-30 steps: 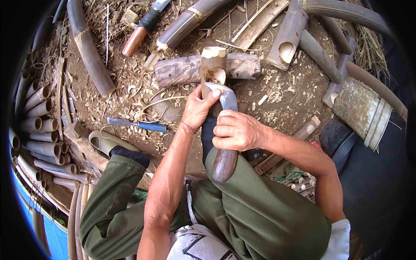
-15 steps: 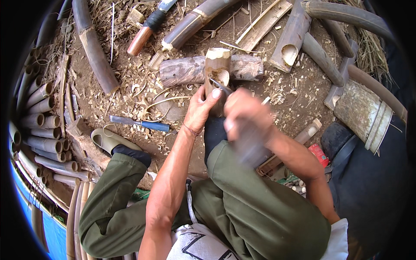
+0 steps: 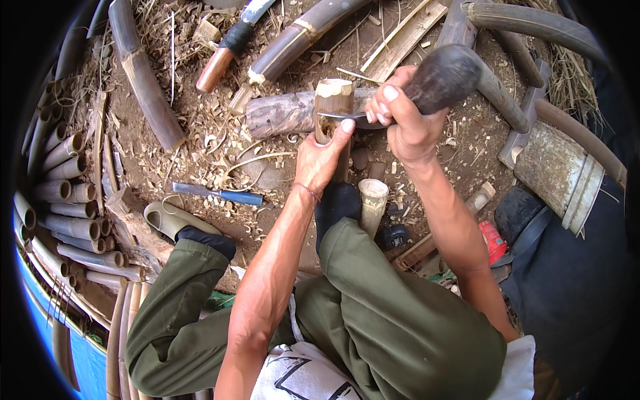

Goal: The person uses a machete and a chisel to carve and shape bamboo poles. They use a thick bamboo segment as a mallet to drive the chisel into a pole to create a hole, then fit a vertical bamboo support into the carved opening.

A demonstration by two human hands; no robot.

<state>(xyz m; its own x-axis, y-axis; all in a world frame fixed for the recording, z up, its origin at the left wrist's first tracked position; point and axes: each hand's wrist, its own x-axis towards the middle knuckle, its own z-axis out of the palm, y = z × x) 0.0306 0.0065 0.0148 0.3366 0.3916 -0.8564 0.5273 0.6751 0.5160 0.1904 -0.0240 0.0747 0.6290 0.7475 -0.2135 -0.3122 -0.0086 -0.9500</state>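
Note:
My left hand (image 3: 319,159) is closed round a brown bamboo piece (image 3: 334,100), its thumb up against the knife. The bamboo's pale cut end points away from me and rests across a short log (image 3: 279,115). In my right hand (image 3: 415,127) is a carving knife (image 3: 443,79) with a thick, dark, rounded handle. Its thin blade points left and lies across the bamboo, over the hollow cut in its side, which is now partly hidden. Below my right wrist stands a pale-topped bamboo stub (image 3: 373,193), beside my dark-socked foot.
A blue-handled chisel (image 3: 230,195) lies left of my hands. Beyond it is a large knife with a wooden handle (image 3: 217,68). Bamboo lengths (image 3: 148,87) and shavings cover the ground. Cut bamboo tubes (image 3: 73,228) are stacked at left; a dirty bucket (image 3: 550,170) lies at right.
My right hand and the knife have swung forward and right, away from my knee. The handle now points to the far right and the blade lies crosswise. My left hand stays on the bamboo.

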